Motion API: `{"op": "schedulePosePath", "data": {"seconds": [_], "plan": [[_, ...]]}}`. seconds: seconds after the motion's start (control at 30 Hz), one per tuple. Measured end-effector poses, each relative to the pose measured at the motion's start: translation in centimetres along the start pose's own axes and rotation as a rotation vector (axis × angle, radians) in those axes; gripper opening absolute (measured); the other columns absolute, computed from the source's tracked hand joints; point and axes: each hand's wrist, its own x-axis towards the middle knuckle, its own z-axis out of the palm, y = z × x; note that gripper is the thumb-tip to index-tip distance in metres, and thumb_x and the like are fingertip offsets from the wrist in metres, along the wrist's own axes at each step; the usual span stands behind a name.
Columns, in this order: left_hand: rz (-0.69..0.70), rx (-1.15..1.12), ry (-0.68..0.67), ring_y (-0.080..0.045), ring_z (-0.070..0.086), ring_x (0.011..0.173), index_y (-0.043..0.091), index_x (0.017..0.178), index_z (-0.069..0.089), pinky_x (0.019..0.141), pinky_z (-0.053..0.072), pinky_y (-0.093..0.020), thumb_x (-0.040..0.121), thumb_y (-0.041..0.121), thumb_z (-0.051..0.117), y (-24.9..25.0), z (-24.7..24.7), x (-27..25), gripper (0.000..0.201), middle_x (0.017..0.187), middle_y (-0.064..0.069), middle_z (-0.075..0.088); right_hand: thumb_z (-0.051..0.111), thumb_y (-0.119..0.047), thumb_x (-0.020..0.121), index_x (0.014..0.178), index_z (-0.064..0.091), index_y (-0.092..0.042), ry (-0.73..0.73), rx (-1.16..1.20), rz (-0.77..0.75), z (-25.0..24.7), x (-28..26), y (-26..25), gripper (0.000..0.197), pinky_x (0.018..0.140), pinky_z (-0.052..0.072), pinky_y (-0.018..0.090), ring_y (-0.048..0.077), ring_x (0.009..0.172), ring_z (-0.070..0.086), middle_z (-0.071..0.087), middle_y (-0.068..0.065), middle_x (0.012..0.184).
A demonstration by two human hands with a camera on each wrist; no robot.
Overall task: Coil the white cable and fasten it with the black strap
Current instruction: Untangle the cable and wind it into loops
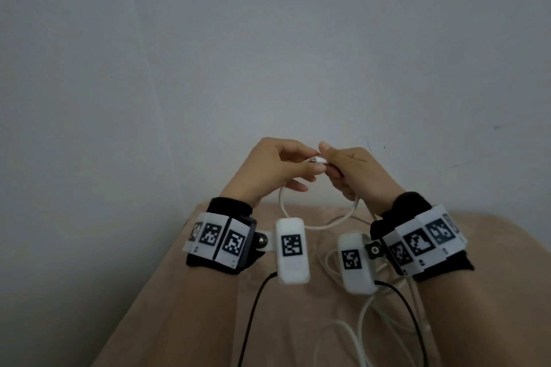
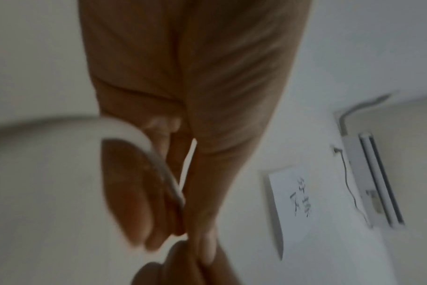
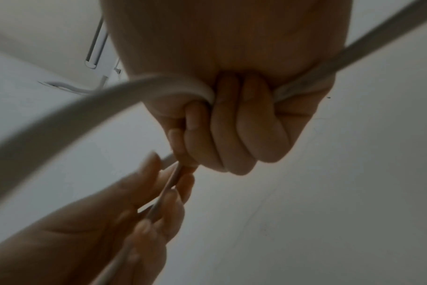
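The white cable (image 1: 320, 225) hangs in one loop between my two hands, raised above the table. My right hand (image 1: 348, 170) is curled into a fist round the cable (image 3: 159, 84), and the plug end (image 1: 320, 160) sticks out by its thumb. My left hand (image 1: 283, 164) pinches the cable next to that plug with thumb and fingers (image 3: 159, 185). In the left wrist view the cable (image 2: 139, 138) curves up into the left hand's fingers (image 2: 144, 192). More of the cable lies in loose bends on the table (image 1: 337, 328). No black strap shows in any view.
The table has a beige cloth (image 1: 208, 307) and stands against a plain grey wall (image 1: 268, 53). Thin black leads (image 1: 253, 307) run from the wrist cameras across the cloth. The wrist views show a paper note (image 2: 295, 202) and a wall unit (image 2: 373, 183).
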Motion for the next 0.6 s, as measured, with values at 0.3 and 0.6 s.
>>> {"op": "schedulePosePath", "data": {"seconds": [0.3, 0.6], "plan": [[0.066, -0.007, 0.143, -0.014, 0.068, 0.069, 0.001, 0.095, 0.073, 0.055, 0.054, -0.025, 0.086, 0.011, 0.068, -0.9, 0.1, 0.5, 0.014, 0.080, -0.009, 0.071, 0.037, -0.049, 0.098, 0.070, 0.063, -0.007, -0.045, -0.012, 0.006, -0.4, 0.1, 0.0, 0.057, 0.040, 0.022, 0.019, 0.009, 0.040, 0.025, 0.033, -0.003, 0.047], [0.027, -0.181, 0.241, -0.015, 0.065, 0.062, -0.002, 0.086, 0.068, 0.057, 0.057, -0.027, 0.093, 0.007, 0.057, -1.3, -1.3, 0.3, 0.016, 0.073, -0.008, 0.066, 0.045, -0.034, 0.099, 0.070, 0.065, -0.008, 0.006, 0.034, -0.019, -1.3, 0.4, 0.7, 0.044, 0.039, 0.017, 0.016, 0.009, 0.040, 0.020, 0.035, -0.005, 0.046]]}}
